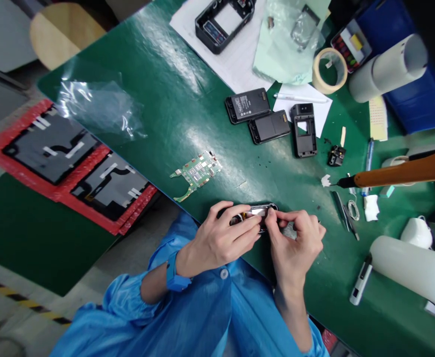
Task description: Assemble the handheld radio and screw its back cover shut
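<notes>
A small black device housing (264, 210), with a silvery panel and some orange showing inside, lies at the table's near edge. My left hand (227, 230) grips it, fingers laid across its left part and hiding much of it. At its right end my right hand (295, 235) is closed, with thumb and forefinger pinched on the rim; whatever small piece is between them is hidden. Left of the housing rests a green circuit board (198, 172). Beyond it are two black battery packs (247, 105) and an upright-lying black casing (304, 141) with a square window.
An orange electric screwdriver (396, 171) reaches in from the right. Tweezers (346, 215), a marker (361, 280) and a white roll (412, 267) lie there too. Masking tape (318, 74) is at the back. Clear plastic film (98, 106) lies left; red-wrapped panels (57, 144) sit below the table edge.
</notes>
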`<control>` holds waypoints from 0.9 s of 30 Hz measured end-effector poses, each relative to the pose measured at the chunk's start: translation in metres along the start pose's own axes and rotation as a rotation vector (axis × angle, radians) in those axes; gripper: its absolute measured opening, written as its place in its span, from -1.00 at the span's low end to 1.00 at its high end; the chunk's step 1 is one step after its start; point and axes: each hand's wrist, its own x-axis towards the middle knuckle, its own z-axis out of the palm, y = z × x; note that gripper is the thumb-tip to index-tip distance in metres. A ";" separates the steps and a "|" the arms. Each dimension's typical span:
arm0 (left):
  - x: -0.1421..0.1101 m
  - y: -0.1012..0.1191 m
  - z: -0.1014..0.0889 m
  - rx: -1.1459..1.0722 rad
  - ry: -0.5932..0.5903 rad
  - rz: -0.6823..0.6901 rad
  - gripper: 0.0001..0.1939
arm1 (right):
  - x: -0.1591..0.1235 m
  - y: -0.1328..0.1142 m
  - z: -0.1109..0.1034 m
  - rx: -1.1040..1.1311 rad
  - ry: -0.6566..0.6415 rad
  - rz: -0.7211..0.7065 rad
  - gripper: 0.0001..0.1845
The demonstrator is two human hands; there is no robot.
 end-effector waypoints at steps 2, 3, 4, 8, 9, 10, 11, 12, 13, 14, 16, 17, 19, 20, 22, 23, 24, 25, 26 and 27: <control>0.000 0.000 0.000 -0.008 0.003 -0.008 -0.93 | 0.001 -0.001 0.001 0.000 0.002 0.009 -0.62; 0.000 0.000 0.001 -0.010 0.004 -0.012 -0.92 | 0.001 -0.001 0.002 0.009 0.006 0.019 -0.61; 0.000 0.000 0.001 -0.011 0.004 -0.013 -0.92 | 0.001 -0.001 0.002 0.022 0.011 0.031 -0.60; 0.000 0.000 0.002 -0.013 0.005 -0.013 -0.95 | 0.001 0.002 0.003 0.107 0.008 0.099 -0.62; 0.000 0.000 0.002 -0.016 0.002 -0.013 -0.95 | 0.000 0.003 0.002 0.130 0.006 0.119 -0.63; 0.000 0.000 0.002 -0.017 -0.002 -0.014 -0.94 | 0.000 0.004 0.002 0.150 0.005 0.140 -0.64; 0.000 0.000 0.002 -0.017 -0.007 -0.015 -0.94 | 0.000 0.005 0.002 0.161 0.005 0.159 -0.64; 0.000 0.000 0.002 -0.017 -0.013 -0.014 -0.93 | -0.001 0.005 0.002 0.164 0.006 0.176 -0.64; 0.000 0.001 0.002 -0.015 -0.015 -0.013 -0.92 | -0.001 0.006 0.003 0.162 0.004 0.188 -0.64; 0.000 0.001 0.001 -0.011 -0.017 -0.012 -0.92 | -0.001 0.006 0.004 0.159 -0.004 0.197 -0.63; -0.001 0.000 0.001 -0.005 -0.020 -0.008 -0.93 | -0.001 0.006 0.005 0.161 -0.018 0.205 -0.63; -0.001 0.000 0.001 -0.001 -0.022 -0.005 -0.93 | -0.001 0.006 0.006 0.167 -0.023 0.206 -0.63; -0.001 0.000 0.000 0.006 -0.029 -0.005 -0.92 | -0.002 0.007 0.006 0.175 -0.027 0.205 -0.64; 0.000 0.000 0.000 0.008 -0.032 -0.005 -0.92 | -0.002 0.007 0.007 0.176 -0.027 0.203 -0.65; 0.000 0.000 0.001 0.009 -0.031 -0.005 -0.93 | -0.003 0.009 0.007 0.181 -0.040 0.201 -0.67; 0.000 0.000 0.001 0.010 -0.030 -0.003 -0.93 | -0.003 0.010 0.007 0.187 -0.049 0.200 -0.69; 0.001 0.001 0.001 0.012 -0.030 -0.002 -0.92 | -0.003 0.011 0.007 0.195 -0.056 0.197 -0.71; 0.001 0.001 0.000 0.016 -0.031 -0.001 -0.92 | -0.004 0.011 0.007 0.204 -0.060 0.194 -0.72; 0.001 0.001 0.000 0.021 -0.033 0.001 -0.92 | -0.004 0.012 0.007 0.214 -0.058 0.195 -0.72; 0.002 0.002 -0.001 0.028 -0.039 0.002 -0.91 | -0.004 0.011 0.007 0.230 -0.049 0.201 -0.72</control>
